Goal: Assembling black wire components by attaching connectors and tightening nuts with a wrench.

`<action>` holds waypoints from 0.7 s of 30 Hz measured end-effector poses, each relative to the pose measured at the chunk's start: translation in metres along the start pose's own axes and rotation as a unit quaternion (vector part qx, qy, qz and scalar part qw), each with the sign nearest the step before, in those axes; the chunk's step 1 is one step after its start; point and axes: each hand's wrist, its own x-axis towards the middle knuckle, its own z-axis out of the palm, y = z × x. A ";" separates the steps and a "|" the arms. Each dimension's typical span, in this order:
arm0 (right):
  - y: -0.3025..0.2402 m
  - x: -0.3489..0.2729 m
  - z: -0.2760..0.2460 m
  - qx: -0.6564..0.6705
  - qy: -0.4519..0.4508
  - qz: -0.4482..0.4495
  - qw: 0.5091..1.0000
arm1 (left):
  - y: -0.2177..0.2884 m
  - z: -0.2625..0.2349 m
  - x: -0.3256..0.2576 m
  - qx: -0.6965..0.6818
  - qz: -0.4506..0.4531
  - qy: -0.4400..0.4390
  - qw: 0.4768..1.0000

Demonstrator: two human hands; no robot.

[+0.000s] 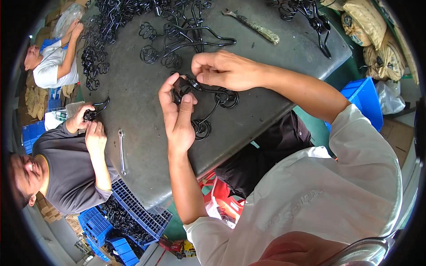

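My left hand (177, 116) is closed around a small black block-like piece (181, 86), its thumb and fingers on either side. Joined to or lying against that piece is a black double coil spring (204, 129) of bent wire, with its coils hanging over the tabletop. Just above, my right hand (224, 70) has its fingers curled, thumb and forefinger pinched beside the top of the black piece. Whatever lies between those fingertips is too small to make out.
Black wire springs (175, 37) pile up along the grey table (146, 111)'s far side, with more at its far right (317, 22). A wrapped-handle wrench (250, 26) and a plain wrench (122, 153) lie there. Two co-workers sit left; the nearer one's hands (92, 126) hold a black part.
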 end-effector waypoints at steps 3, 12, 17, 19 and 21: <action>0.005 0.001 -0.001 0.017 0.002 -0.004 1.000 | 0.002 0.001 0.000 0.004 -0.001 0.001 1.000; 0.003 0.000 0.001 0.003 -0.015 -0.017 1.000 | 0.001 -0.001 -0.001 0.007 -0.002 -0.001 1.000; 0.003 -0.001 -0.001 0.023 -0.033 -0.005 0.999 | 0.001 -0.001 -0.001 0.004 0.000 -0.005 1.000; 0.009 0.000 0.000 0.006 -0.020 -0.058 0.998 | 0.002 0.000 0.001 0.004 0.001 0.000 1.000; 0.008 0.001 0.000 0.009 -0.022 -0.056 0.998 | 0.001 -0.001 0.001 -0.009 0.005 0.003 1.000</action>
